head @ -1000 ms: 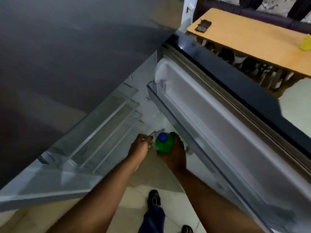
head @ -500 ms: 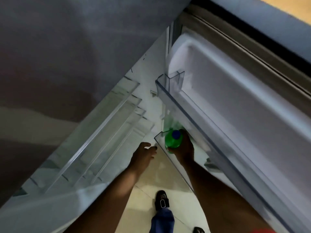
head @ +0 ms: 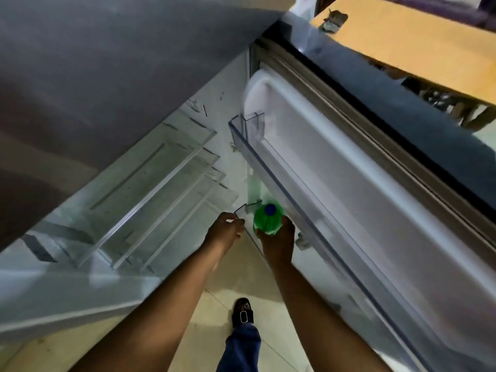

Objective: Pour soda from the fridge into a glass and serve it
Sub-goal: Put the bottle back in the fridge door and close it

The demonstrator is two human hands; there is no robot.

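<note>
A green soda bottle (head: 268, 220) with a blue cap stands upright in the lower clear bin (head: 248, 208) of the open fridge door (head: 375, 210). My right hand (head: 279, 244) is wrapped around the bottle's body from the near side. Just left of it, my left hand (head: 225, 232) rests with curled fingers on the bin's corner edge. No glass is in view.
Glass shelves (head: 150, 189) of the fridge interior lie to the left, under the dark fridge top (head: 107, 63). A long upper door bin (head: 281, 181) runs above the bottle. A wooden table (head: 416, 41) stands beyond the door. My foot (head: 243, 314) is on the tiled floor below.
The view tilted back up, so the wooden table shows again. Both hands stay at the lower door bin, the right still around the bottle, the left closer to the bin's edge.
</note>
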